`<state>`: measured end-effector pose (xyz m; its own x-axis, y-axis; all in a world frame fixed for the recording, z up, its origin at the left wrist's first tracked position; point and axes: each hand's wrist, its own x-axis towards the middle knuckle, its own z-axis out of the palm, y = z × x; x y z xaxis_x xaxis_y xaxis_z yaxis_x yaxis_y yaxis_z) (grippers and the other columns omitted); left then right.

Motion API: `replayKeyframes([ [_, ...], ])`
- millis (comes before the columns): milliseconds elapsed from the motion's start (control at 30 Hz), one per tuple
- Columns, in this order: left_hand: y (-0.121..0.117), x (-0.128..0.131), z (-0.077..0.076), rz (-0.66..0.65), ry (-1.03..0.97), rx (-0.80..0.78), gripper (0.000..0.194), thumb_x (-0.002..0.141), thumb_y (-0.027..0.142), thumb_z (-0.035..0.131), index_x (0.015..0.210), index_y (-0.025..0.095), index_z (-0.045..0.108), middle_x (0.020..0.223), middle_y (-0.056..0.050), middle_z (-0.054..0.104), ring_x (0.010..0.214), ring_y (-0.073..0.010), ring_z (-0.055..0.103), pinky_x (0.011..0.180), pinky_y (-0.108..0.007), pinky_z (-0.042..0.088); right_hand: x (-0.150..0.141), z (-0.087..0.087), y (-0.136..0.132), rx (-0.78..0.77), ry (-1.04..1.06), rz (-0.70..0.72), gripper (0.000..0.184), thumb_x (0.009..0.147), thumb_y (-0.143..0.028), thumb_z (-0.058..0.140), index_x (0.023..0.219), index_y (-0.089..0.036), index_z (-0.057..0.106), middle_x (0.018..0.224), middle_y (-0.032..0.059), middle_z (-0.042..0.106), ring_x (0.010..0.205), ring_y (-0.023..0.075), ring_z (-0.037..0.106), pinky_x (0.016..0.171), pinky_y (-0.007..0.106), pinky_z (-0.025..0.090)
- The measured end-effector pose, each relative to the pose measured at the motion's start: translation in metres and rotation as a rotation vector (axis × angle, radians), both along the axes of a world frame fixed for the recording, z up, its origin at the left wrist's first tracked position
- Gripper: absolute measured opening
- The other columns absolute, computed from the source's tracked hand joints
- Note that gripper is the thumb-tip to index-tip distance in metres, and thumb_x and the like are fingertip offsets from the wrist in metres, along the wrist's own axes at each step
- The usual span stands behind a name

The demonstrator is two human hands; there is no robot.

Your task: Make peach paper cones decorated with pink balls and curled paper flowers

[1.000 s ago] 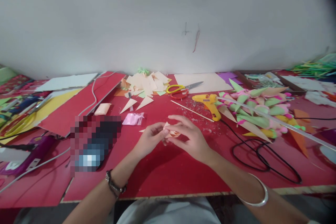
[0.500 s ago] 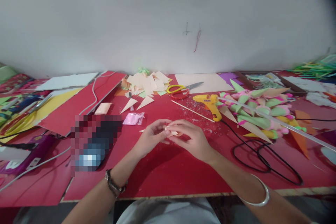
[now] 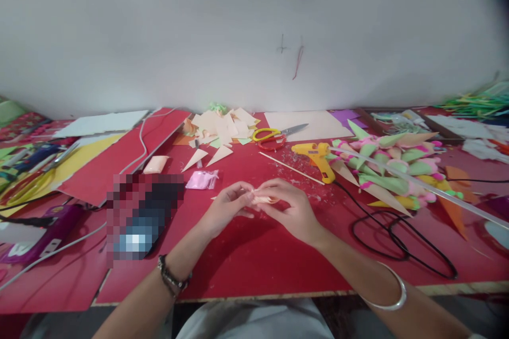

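Turned since a second ago: folded peach paper [image 3: 264, 199], now lying more sideways, held between both hands above the red worktop [image 3: 254, 270]. Left hand [image 3: 225, 207]: fingers pinching the paper's left end. Right hand [image 3: 293, 209]: fingers bent, pinching the same paper. Beyond, to the left: pink packet [image 3: 202, 180]. To the right: yellow glue gun [image 3: 318, 160]. Farther: scissors [image 3: 295, 129], just beside heaped paper pieces [image 3: 222, 126].
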<state>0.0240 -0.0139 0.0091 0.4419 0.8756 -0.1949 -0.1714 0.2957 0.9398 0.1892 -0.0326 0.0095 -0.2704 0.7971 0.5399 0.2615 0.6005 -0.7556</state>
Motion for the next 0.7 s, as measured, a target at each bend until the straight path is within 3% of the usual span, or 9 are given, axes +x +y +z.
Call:
replayKeyframes([
  [133, 0.003, -0.005, 0.005, -0.004, 0.109, 0.114, 0.027, 0.071, 0.039, 0.059, 0.081, 0.016, 0.051, 0.067, 0.001, 0.058, 0.059, -0.0099, 0.057, 0.058, -0.023, 0.048, 0.0, 0.001, 0.0, -0.047, 0.046, 0.001, 0.015, 0.077, -0.019, 0.055, 0.089, -0.024, 0.063, 0.088, 0.0039, 0.06, 0.083, 0.0148, 0.057, 0.072, 0.028, 0.048],
  [267, 0.014, -0.025, 0.01, 0.069, 0.502, 0.612, 0.024, 0.076, 0.036, 0.053, 0.088, 0.017, 0.055, 0.089, -0.006, 0.061, 0.084, -0.0168, 0.056, 0.079, -0.032, 0.044, -0.001, 0.004, 0.001, -0.105, 0.088, -0.005, 0.012, 0.077, -0.02, 0.057, 0.086, -0.022, 0.063, 0.086, 0.004, 0.059, 0.082, 0.0144, 0.057, 0.068, 0.026, 0.047],
  [367, 0.024, -0.042, 0.005, -0.059, 0.887, 0.931, 0.037, 0.071, 0.038, 0.06, 0.102, 0.019, 0.056, 0.105, -0.009, 0.057, 0.101, -0.0228, 0.048, 0.09, -0.039, 0.036, -0.001, 0.003, 0.003, -0.143, 0.134, -0.016, 0.009, 0.076, -0.021, 0.058, 0.083, -0.021, 0.063, 0.084, 0.0037, 0.059, 0.081, 0.0143, 0.057, 0.068, 0.025, 0.047],
  [500, 0.031, -0.05, -0.007, -0.233, 1.122, 1.037, 0.047, 0.07, 0.045, 0.059, 0.109, 0.018, 0.053, 0.107, -0.01, 0.054, 0.102, -0.0241, 0.046, 0.092, -0.042, 0.033, -0.001, -0.004, 0.006, -0.195, 0.198, -0.013, 0.01, 0.074, -0.022, 0.059, 0.084, -0.02, 0.062, 0.086, 0.004, 0.058, 0.082, 0.0144, 0.056, 0.069, 0.026, 0.046],
  [700, 0.029, -0.042, -0.008, -0.263, 1.281, 1.054, 0.027, 0.079, 0.032, 0.052, 0.1, 0.015, 0.055, 0.097, -0.008, 0.058, 0.09, -0.0204, 0.052, 0.081, -0.035, 0.04, 0.001, -0.01, 0.011, -0.252, 0.32, -0.08, 0.007, 0.071, -0.023, 0.061, 0.077, -0.021, 0.06, 0.088, 0.0036, 0.053, 0.083, 0.0146, 0.054, 0.067, 0.026, 0.047],
])
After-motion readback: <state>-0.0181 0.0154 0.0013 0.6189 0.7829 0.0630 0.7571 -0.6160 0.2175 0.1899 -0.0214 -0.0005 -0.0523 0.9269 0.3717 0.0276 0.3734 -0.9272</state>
